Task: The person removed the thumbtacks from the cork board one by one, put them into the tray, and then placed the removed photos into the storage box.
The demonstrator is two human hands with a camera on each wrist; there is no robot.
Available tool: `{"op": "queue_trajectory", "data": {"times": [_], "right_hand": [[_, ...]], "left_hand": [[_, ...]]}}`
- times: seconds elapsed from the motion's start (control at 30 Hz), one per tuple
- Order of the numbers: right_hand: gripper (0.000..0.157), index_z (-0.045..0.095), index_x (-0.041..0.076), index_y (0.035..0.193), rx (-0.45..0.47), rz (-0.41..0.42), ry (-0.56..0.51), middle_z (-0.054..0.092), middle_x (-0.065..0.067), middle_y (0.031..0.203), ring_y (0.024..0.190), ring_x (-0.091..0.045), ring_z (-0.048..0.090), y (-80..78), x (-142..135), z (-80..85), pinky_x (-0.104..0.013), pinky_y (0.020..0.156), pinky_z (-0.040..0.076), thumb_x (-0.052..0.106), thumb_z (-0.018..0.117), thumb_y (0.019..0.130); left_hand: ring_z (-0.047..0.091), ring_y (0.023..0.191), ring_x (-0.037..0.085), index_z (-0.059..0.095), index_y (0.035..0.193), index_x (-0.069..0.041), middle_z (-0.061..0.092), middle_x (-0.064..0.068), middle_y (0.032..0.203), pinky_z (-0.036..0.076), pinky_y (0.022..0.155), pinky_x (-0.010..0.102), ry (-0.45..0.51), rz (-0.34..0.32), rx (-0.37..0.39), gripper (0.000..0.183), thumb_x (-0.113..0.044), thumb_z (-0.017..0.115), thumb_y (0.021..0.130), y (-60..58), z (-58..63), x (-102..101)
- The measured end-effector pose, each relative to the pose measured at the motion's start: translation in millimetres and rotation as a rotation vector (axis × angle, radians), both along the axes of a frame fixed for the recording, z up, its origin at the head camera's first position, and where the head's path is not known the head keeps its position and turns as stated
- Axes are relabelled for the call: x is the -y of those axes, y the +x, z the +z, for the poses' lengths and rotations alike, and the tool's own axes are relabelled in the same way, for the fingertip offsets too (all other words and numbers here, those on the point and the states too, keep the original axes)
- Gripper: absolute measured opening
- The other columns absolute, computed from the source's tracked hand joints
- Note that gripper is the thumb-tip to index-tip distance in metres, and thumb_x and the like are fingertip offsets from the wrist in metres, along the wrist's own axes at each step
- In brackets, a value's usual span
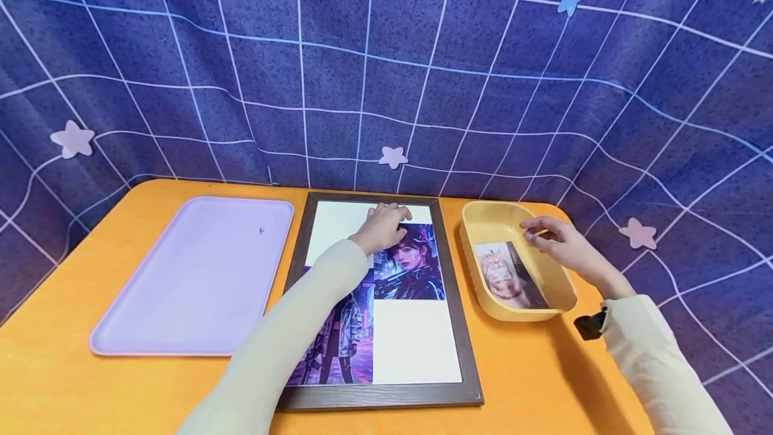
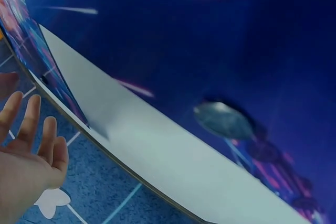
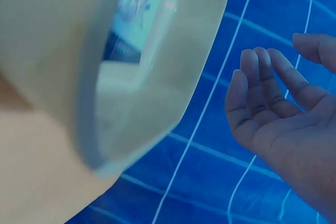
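My left hand [image 1: 383, 225] is over the upper part of a dark-framed white board [image 1: 417, 348], its loosely bent fingers near the top edge of a neon-coloured picture card [image 1: 413, 280]. In the left wrist view that hand [image 2: 31, 156] holds nothing. A second neon picture card [image 1: 344, 348] lies on the lower left of the board, partly hidden by my left sleeve. My right hand [image 1: 561, 244] hovers at the right rim of a yellow basket [image 1: 558, 297], fingers loosely bent and empty. Inside the basket lies a cat photo [image 1: 502, 277] with a dark strip beside it.
A lilac tray [image 1: 193, 274] with a tiny dark speck lies to the left on the orange table [image 1: 54, 354]. Behind the table hangs a blue grid-patterned curtain [image 1: 338, 86] with star shapes. A black strap [image 1: 590, 325] sits at my right cuff.
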State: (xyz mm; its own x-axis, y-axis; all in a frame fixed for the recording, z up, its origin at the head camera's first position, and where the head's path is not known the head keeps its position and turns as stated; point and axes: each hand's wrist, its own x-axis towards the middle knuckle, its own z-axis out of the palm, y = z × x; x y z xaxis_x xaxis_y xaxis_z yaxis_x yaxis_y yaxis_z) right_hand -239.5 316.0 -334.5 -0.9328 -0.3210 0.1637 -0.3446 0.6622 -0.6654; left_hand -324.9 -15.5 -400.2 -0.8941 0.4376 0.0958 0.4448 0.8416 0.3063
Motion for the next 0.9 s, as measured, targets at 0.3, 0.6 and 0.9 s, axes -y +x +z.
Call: {"op": "queue_trajectory", "data": {"times": [0.3,0.6,0.9], "right_hand": [[0.022,0.057,-0.002,0.11,-0.055,0.11,0.05,0.061,-0.016,0.098,0.087,-0.016,0.06,2.1,34.5,-1.3,-0.022,0.073,0.048,0.003,0.054,0.088],[0.024,0.057,-0.006,0.109,-0.099,0.179,0.067,0.06,-0.014,0.093,0.083,-0.021,0.058,6.4,70.0,-6.8,-0.025,0.068,0.048,0.0,0.055,0.085],[0.022,0.06,0.0,0.105,-0.199,0.23,0.142,0.06,-0.009,0.089,0.081,-0.018,0.057,14.8,101.9,-15.5,-0.031,0.068,0.05,0.0,0.058,0.083]], "left_hand": [[0.047,0.113,0.028,0.057,0.118,-0.018,0.056,0.005,0.122,0.034,0.091,0.042,-0.063,0.015,0.006,0.034,-0.021,0.063,0.085,-3.2,-0.9,5.3],[0.049,0.108,0.028,0.059,0.116,-0.017,0.059,0.005,0.117,0.034,0.092,0.044,-0.103,0.009,-0.009,0.032,-0.021,0.063,0.084,-4.5,-1.8,6.0],[0.05,0.108,0.028,0.061,0.113,-0.018,0.06,0.003,0.116,0.034,0.092,0.044,-0.104,-0.014,-0.038,0.03,-0.019,0.064,0.083,-6.8,-4.3,4.3]]}}
